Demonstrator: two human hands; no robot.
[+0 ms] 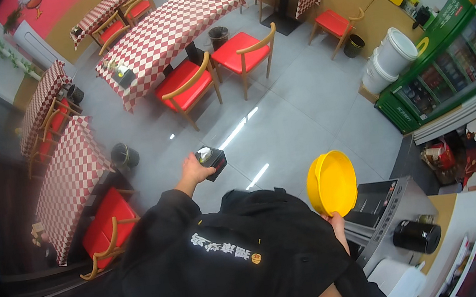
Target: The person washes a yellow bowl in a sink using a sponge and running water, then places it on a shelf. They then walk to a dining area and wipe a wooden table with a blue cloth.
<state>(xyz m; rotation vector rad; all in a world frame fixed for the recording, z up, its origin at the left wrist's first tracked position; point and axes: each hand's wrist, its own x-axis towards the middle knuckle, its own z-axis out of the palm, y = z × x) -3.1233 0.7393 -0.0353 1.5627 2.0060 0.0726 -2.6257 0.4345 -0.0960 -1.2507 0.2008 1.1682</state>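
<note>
My left hand [196, 169] grips a black tissue box [214, 164] by its side, with a white tissue sticking out of the top. Around the rim of a round yellow plastic basin [336, 183] my right hand [335, 221] is closed, and the basin is tilted on its side so that its inside shows. It looks like more than one basin may be nested there; I cannot tell for sure. Both things are held up over the grey tiled floor, one on each side of my black clothing.
Tables with red-and-white checked cloths [173, 23] and red-seated wooden chairs [187, 83] stand ahead and left. A small bin [125, 155] is near the left table. At right are a green drinks fridge [441, 65], stacked white buckets [393, 51] and a metal appliance [395, 213].
</note>
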